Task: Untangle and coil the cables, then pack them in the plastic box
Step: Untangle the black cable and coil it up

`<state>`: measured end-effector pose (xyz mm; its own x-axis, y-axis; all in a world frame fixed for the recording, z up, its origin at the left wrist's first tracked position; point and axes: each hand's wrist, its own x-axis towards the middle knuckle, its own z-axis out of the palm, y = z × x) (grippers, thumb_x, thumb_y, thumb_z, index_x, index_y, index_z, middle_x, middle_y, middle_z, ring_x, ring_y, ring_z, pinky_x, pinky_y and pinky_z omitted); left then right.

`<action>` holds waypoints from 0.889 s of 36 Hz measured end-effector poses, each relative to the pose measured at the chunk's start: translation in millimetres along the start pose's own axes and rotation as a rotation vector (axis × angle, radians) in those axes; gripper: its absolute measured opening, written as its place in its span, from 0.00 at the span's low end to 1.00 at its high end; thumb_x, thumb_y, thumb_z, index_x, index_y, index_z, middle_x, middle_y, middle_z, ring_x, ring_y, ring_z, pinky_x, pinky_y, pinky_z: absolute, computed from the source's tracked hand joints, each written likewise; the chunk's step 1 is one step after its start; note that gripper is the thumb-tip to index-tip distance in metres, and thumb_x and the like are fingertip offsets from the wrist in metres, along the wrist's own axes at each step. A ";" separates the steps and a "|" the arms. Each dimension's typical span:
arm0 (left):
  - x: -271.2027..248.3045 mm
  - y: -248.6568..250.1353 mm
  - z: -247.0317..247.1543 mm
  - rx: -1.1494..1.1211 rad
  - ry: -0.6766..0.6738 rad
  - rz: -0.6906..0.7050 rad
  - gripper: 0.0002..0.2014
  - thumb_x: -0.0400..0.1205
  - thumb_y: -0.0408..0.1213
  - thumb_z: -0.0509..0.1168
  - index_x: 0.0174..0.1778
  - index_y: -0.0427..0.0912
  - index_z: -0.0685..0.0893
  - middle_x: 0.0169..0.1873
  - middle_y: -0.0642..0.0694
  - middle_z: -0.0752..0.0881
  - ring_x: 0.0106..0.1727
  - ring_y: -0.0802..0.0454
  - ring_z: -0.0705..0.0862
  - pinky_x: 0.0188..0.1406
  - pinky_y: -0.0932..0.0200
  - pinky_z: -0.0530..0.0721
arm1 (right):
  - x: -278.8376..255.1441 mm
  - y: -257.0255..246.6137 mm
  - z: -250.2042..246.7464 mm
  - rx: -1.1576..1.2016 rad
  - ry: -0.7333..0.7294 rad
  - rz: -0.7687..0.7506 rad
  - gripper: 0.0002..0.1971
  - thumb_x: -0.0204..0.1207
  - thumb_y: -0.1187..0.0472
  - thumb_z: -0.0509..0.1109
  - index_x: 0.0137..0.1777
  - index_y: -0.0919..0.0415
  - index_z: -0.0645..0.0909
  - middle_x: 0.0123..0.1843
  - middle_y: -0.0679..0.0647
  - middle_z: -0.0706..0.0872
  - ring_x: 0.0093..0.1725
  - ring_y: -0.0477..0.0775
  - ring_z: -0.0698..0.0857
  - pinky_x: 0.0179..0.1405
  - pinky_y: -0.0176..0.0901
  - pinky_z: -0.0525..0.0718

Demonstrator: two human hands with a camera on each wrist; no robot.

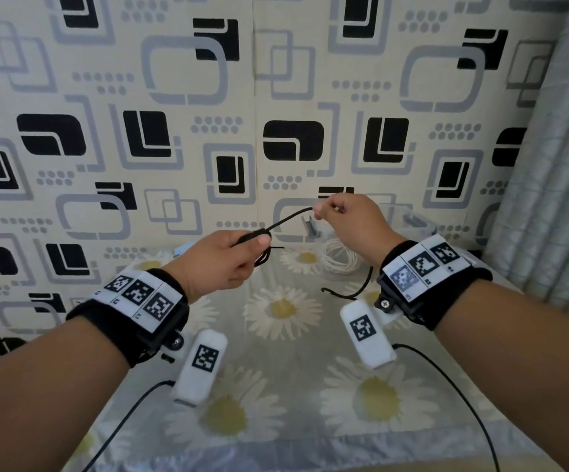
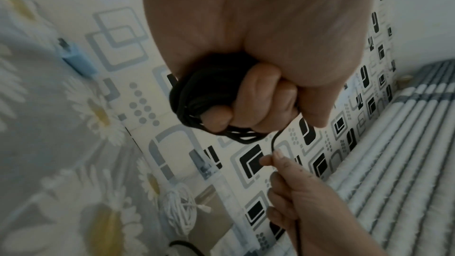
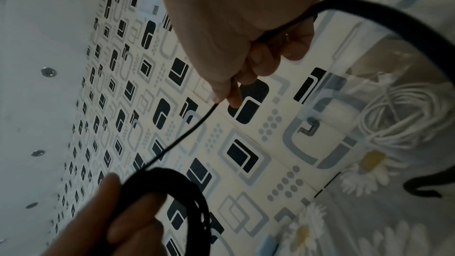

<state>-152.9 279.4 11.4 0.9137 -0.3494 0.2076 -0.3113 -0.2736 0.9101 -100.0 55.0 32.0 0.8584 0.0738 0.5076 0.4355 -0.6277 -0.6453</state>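
The left hand (image 2: 246, 89) is gripping a coiled black cable (image 2: 197, 100), a bundle only the left wrist view is showing fully. The right hand (image 1: 351, 223) is pinching its free strand, while a white cable (image 1: 339, 258) is lying coiled on the daisy-print desk (image 1: 276, 369) beyond.

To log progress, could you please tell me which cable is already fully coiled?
The thin white cable, lying bundled on the daisy-print cloth; the black cable is stretched between the left hand and right hand.

Two cables: one black cable (image 1: 289, 218), one white cable (image 1: 339, 258). One clear plastic box (image 1: 416, 221). Two hands: left hand (image 1: 223, 264), right hand (image 1: 352, 221).
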 end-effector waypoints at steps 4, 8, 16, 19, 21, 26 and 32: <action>-2.2 7.1 4.4 -0.139 -0.003 0.065 0.21 0.82 0.54 0.61 0.30 0.45 0.65 0.21 0.49 0.60 0.22 0.53 0.56 0.23 0.60 0.56 | -1.0 4.0 4.8 -0.087 -0.004 -0.019 0.17 0.82 0.44 0.62 0.36 0.49 0.84 0.32 0.40 0.81 0.35 0.44 0.79 0.42 0.45 0.78; -1.0 13.9 8.7 -0.312 0.020 0.065 0.22 0.83 0.54 0.61 0.32 0.44 0.63 0.19 0.51 0.61 0.18 0.57 0.56 0.26 0.58 0.53 | -5.2 3.6 9.8 -0.092 -0.071 -0.053 0.19 0.84 0.45 0.60 0.38 0.53 0.84 0.33 0.45 0.81 0.30 0.42 0.76 0.34 0.40 0.70; 3.9 17.8 10.6 -0.530 0.050 0.054 0.20 0.80 0.56 0.58 0.31 0.45 0.68 0.17 0.53 0.62 0.15 0.59 0.57 0.28 0.59 0.56 | -23.9 -6.2 28.7 -0.045 -0.233 -0.048 0.22 0.86 0.45 0.57 0.41 0.57 0.85 0.29 0.52 0.75 0.27 0.46 0.75 0.32 0.42 0.71; 5.3 20.1 12.0 -0.580 0.051 0.052 0.19 0.79 0.56 0.58 0.31 0.45 0.68 0.16 0.53 0.62 0.14 0.59 0.57 0.29 0.58 0.57 | -31.2 -10.7 38.9 0.066 -0.266 -0.026 0.22 0.86 0.47 0.57 0.41 0.60 0.85 0.18 0.44 0.66 0.16 0.41 0.65 0.22 0.36 0.65; 5.9 20.3 12.6 -0.599 0.054 0.048 0.19 0.80 0.56 0.57 0.31 0.45 0.68 0.15 0.54 0.62 0.14 0.59 0.57 0.29 0.59 0.58 | -35.9 -12.9 43.5 0.126 -0.280 -0.009 0.22 0.87 0.48 0.57 0.42 0.61 0.86 0.17 0.43 0.65 0.15 0.41 0.63 0.17 0.33 0.63; 5.1 16.2 13.4 -0.611 0.055 0.027 0.20 0.80 0.57 0.58 0.32 0.45 0.68 0.16 0.53 0.61 0.14 0.59 0.57 0.27 0.61 0.63 | -40.0 -16.0 43.8 0.153 -0.340 -0.004 0.22 0.87 0.48 0.57 0.42 0.61 0.86 0.22 0.48 0.67 0.16 0.41 0.65 0.17 0.30 0.63; 7.0 21.7 10.1 -0.675 0.121 0.053 0.20 0.83 0.56 0.56 0.31 0.46 0.69 0.16 0.54 0.62 0.15 0.58 0.58 0.30 0.60 0.62 | -38.3 -9.3 44.4 0.183 -0.348 0.015 0.21 0.87 0.47 0.54 0.46 0.58 0.84 0.24 0.49 0.66 0.19 0.44 0.65 0.22 0.35 0.64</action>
<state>-155.8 261.9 29.0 0.9365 -0.2339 0.2612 -0.1616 0.3732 0.9136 -124.9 92.3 -6.8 0.8919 0.3437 0.2940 0.4366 -0.4847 -0.7580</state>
